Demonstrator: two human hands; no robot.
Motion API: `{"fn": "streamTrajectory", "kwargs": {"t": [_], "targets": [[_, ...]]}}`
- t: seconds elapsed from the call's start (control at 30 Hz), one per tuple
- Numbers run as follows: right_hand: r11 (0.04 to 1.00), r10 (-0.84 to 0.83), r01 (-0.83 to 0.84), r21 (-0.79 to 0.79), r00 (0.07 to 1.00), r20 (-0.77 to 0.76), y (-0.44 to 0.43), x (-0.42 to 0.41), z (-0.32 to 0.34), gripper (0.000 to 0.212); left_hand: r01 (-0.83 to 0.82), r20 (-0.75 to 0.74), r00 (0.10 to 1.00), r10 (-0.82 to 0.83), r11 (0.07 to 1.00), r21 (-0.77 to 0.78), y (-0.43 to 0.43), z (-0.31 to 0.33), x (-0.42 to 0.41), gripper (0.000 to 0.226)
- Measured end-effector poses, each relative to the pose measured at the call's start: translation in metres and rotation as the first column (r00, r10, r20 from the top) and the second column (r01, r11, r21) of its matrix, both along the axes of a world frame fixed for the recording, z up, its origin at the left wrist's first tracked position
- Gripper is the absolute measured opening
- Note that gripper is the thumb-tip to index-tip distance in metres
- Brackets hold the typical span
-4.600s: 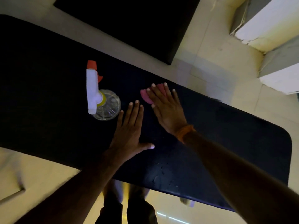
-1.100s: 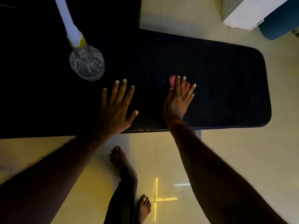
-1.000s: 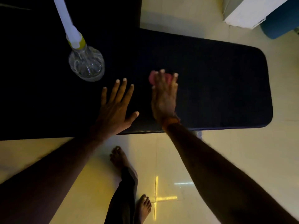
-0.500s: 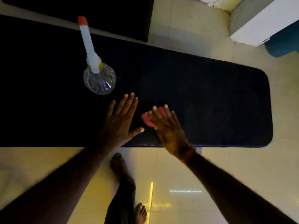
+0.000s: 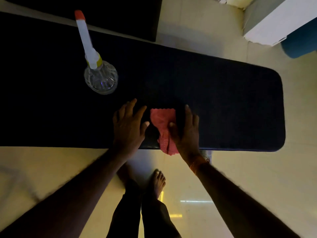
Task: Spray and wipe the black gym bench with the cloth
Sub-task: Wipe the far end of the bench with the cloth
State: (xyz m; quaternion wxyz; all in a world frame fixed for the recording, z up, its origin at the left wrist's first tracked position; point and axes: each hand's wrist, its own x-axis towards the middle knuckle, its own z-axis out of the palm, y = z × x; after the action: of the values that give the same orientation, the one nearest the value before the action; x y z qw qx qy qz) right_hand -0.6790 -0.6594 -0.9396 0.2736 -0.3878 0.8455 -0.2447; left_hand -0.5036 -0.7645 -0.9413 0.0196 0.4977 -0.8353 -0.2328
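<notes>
Well, my right hand lies flat on the long black padded gym bench, with its fingers straight and closed round nothing. Only its thumb and the side of the palm press down on the small pink cloth with the wavy edge. My left hand is flat on the bench too, with its fingers spread, just beside the cloth, and it holds nothing.

The cloth sits at the near edge of the bench, and 1 end hangs over it. I think that is the first thing that could go wrong. So little of my hand is on it that a quick push could let it slip off onto the cream tiled floor.

The clear plastic spray bottle with the white top and orange tip stands on the bench, near my left hand. A wide swipe that way could knock it over. The light is dim too, so I might miss spots.
</notes>
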Motion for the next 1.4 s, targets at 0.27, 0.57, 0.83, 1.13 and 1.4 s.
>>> {"fn": "streamTrajectory", "kwargs": {"t": [0.27, 0.57, 0.83, 1.13, 1.4], "targets": [[0.994, 0.021, 0.000, -0.109, 0.982, 0.190, -0.015, -0.004, 0.012, 0.016, -0.224, 0.024, 0.975, 0.223, 0.965, 0.133, 0.006, 0.011, -0.037, 0.037], [0.995, 0.092, -0.094, -0.021, 0.991, -0.095, -0.070, -0.052, 0.001, 0.055, -0.232, -0.033, 0.972, 0.235, 0.970, 0.069, 0.000, 0.014, -0.030, 0.033], [0.827, 0.559, -0.514, 0.227, 0.712, -0.425, -0.040, -0.032, -0.033, 0.066, 0.057, 0.125, 0.990, -0.060, 0.998, 0.024, 0.002, 0.005, 0.009, 0.104], [0.764, 0.617, -0.616, 0.193, 0.609, -0.497, -0.030, -0.045, -0.035, 0.063, 0.138, 0.298, 0.942, -0.154, 0.988, 0.073, -0.005, 0.002, 0.039, 0.133], [0.690, 0.667, -0.713, 0.123, 0.562, -0.490, 0.005, 0.003, -0.038, 0.057, 0.176, 0.330, 0.923, -0.197, 0.980, 0.094, -0.008, 0.004, 0.041, 0.135]]}}
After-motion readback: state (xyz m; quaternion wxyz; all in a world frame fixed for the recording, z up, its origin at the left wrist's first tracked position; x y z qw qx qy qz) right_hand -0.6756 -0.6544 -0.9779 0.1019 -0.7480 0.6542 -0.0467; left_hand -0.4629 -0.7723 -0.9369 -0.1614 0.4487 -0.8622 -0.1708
